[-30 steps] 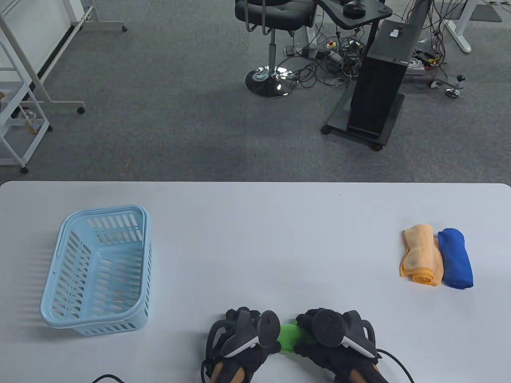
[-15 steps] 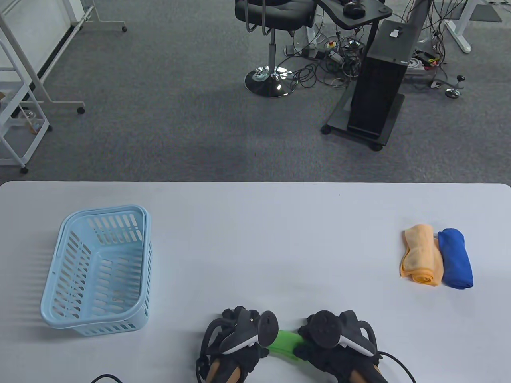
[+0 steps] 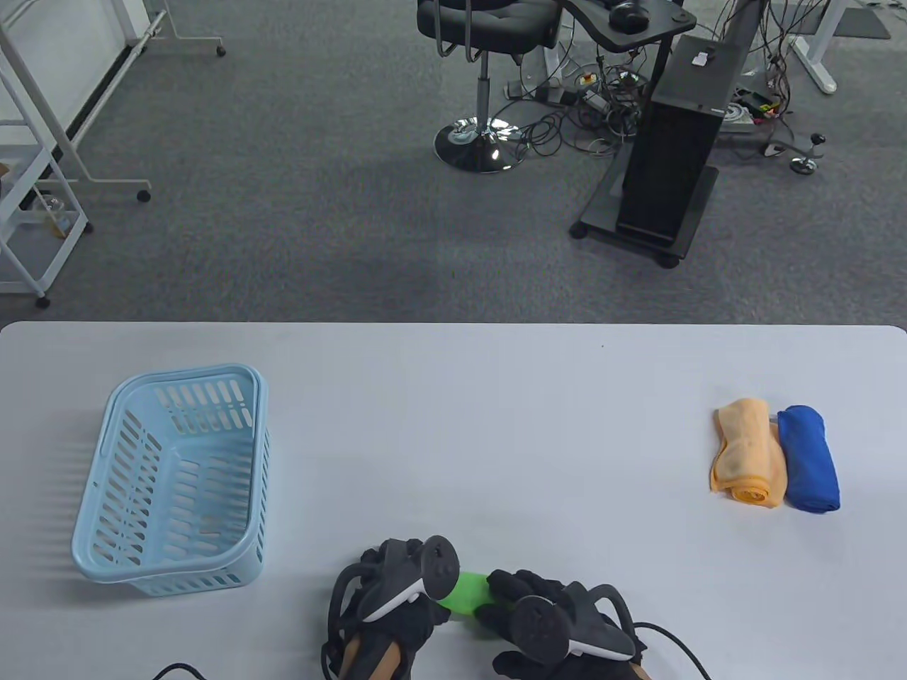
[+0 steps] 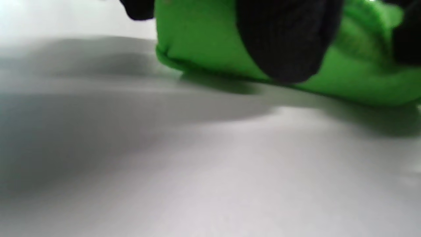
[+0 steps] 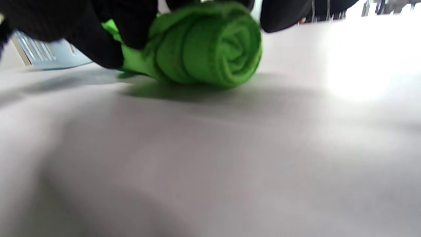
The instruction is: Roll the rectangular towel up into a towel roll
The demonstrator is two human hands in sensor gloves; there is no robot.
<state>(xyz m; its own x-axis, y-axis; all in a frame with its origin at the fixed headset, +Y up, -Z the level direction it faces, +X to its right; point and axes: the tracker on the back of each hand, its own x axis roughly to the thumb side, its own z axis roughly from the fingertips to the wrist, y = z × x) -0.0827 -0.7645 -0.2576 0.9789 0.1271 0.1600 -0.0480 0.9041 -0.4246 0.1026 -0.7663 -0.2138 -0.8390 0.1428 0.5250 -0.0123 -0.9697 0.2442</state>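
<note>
A green towel (image 3: 464,593) lies rolled up on the white table (image 3: 453,425) near its front edge, tilted slightly and mostly covered by both hands. My left hand (image 3: 407,610) holds its left end; in the left wrist view a black gloved finger (image 4: 283,39) curls over the green cloth (image 4: 204,42). My right hand (image 3: 521,596) grips the right part, with its fingers (image 3: 514,584) laid over the top. The right wrist view shows the spiral end of the roll (image 5: 210,46) resting on the table, with gloved fingers (image 5: 98,39) wrapped round it.
A light blue slotted basket (image 3: 184,372) stands at the left of the table, and shows behind the roll in the right wrist view (image 5: 46,54). An orange towel roll (image 3: 750,453) and a blue towel roll (image 3: 808,459) lie side by side at the right.
Both hands and the green roll have shifted left along the front edge. The right hand has dropped nearer the edge and its fingers now reach over the roll.
</note>
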